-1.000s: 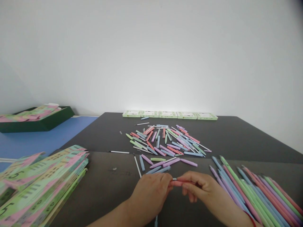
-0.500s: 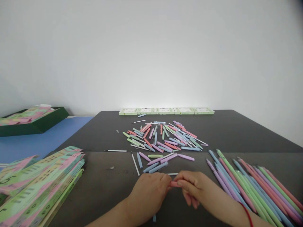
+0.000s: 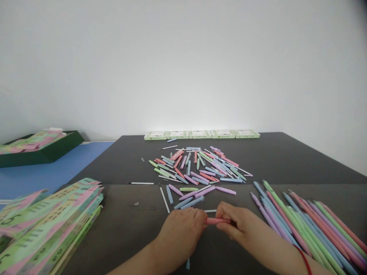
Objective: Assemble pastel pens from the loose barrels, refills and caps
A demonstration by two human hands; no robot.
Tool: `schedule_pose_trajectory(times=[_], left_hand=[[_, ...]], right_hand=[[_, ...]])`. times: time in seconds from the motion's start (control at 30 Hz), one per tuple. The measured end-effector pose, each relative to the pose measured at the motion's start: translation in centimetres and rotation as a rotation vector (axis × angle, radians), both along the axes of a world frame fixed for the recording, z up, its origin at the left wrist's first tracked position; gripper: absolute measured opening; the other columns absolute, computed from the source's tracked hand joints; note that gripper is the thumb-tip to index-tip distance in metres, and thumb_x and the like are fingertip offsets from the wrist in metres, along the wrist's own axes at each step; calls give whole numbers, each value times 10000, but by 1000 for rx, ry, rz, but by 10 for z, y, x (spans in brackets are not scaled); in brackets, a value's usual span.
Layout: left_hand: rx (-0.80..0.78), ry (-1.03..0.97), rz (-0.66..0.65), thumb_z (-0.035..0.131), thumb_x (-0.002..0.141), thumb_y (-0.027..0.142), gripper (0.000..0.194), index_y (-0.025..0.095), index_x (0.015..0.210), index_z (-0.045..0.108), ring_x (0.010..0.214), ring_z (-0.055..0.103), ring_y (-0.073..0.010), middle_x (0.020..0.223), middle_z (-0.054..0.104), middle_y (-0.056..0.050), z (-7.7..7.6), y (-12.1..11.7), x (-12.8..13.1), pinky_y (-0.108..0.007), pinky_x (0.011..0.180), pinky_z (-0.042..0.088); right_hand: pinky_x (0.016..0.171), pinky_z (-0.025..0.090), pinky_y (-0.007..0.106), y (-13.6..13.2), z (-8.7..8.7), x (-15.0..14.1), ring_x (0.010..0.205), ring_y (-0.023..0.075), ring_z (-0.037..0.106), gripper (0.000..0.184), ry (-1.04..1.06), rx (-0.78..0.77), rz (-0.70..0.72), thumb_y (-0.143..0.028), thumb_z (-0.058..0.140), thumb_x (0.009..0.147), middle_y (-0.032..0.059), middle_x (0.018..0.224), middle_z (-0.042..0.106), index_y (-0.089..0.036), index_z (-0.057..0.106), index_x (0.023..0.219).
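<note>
The left hand (image 3: pixel 181 233) hides one end of the pink barrel (image 3: pixel 213 221) — printed packets (image 3: pixel 51 225) run past the left edge.

- Left hand (image 3: pixel 181 233): bare; back surface exposed; broad, rounded outline.
- Left forearm (image 3: pixel 142 258): bare along visible length; tapers toward the hand.
- Right hand (image 3: pixel 240 223): bare; slender fingers (image 3: pixel 225 208).
- Right forearm (image 3: pixel 273 244): bare on both sides of the band; widens away from the hand.
- Band (image 3: pixel 305 260): single, red, thin, cord-like; encircles the right forearm; visible section curved; material indistinct.
</note>
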State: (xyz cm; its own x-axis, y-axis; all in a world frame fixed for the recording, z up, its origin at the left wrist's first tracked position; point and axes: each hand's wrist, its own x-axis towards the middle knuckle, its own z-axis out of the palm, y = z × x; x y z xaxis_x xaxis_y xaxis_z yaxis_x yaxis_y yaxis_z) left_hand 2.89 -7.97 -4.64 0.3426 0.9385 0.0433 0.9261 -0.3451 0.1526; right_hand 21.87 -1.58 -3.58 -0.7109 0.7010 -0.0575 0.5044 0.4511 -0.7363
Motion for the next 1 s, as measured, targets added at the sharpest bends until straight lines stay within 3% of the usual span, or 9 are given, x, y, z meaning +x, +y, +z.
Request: schedule_pose_trajectory(times=[0.1, 0.27, 0.43, 0.57, 0.73, 0.77, 0.87, 0.93, 1.0], left_hand=[[26, -28, -42, 467, 936, 245, 111, 196, 885, 552, 731, 635, -193, 815, 670, -8, -3, 0, -1, -282, 618, 460], [101, -70, -70, 511, 914, 207, 64, 202, 945, 567, 735, 634, -191, 800, 664, 2, -7, 0, -4, -286, 635, 468], [212, -124, -106, 519, 914, 239, 131, 223, 1028, 580, 719, 635, -192, 773, 667, 6, -10, 1, -6, -297, 649, 465], [228, -141, -105, 543, 901, 221, 179, 211, 1075, 585, 708, 642, -185, 787, 688, 0, -11, 2, -8, -284, 637, 467], [285, -150, -145, 529, 906, 188, 296, 181, 1201, 515, 757, 655, -197, 886, 714, -28, -12, 1, -9, -305, 676, 479], [285, -141, -146, 531, 904, 184, 315, 176, 1217, 500, 757, 654, -198, 893, 713, -31, -12, 1, -9, -308, 676, 478], [258, -123, -149, 539, 900, 189, 270, 181, 1169, 520, 735, 650, -199, 863, 709, -21, -10, 1, -8, -308, 663, 472], [234, -129, -154, 538, 903, 203, 190, 195, 1092, 550, 729, 647, -196, 838, 705, -7, -8, 1, -7, -304, 657, 470], [237, -137, -158, 528, 909, 212, 150, 203, 1056, 559, 733, 645, -195, 839, 704, 0, -6, 0, -7, -307, 658, 469]], right_hand=[[522, 325, 240, 0, -2, -1, 503, 126, 487, 341, -23, -75, 19, -310, 354, 961, -44, 521, 511, -207, 530, 687], [561, 325, 237, -1, -1, -2, 622, 136, 523, 120, -51, 15, -7, -304, 560, 849, -26, 703, 608, -206, 550, 780], [530, 338, 236, -3, -6, -4, 461, 117, 448, 386, -30, -268, 25, -320, 281, 964, -52, 467, 471, -192, 559, 729], [542, 321, 228, -2, -10, -4, 592, 126, 493, 144, 20, -86, -9, -321, 570, 828, -30, 649, 574, -196, 541, 763], [432, 314, 222, 0, -14, -3, 391, 107, 372, 399, 48, -494, 42, -409, 267, 956, -61, 438, 439, -190, 546, 773], [432, 321, 222, 1, -13, -3, 396, 107, 377, 395, 61, -512, 53, -420, 279, 952, -59, 454, 445, -188, 552, 787], [513, 343, 221, -1, -12, -4, 545, 115, 465, 188, 85, -262, 19, -376, 547, 846, -38, 623, 532, -199, 537, 781], [557, 340, 227, -2, -13, -6, 612, 123, 481, 170, 92, -86, -24, -331, 614, 803, -31, 682, 554, -203, 516, 747], [537, 342, 228, -3, -15, -8, 563, 118, 472, 228, 87, -142, -23, -361, 516, 871, -31, 617, 541, -202, 496, 709]])
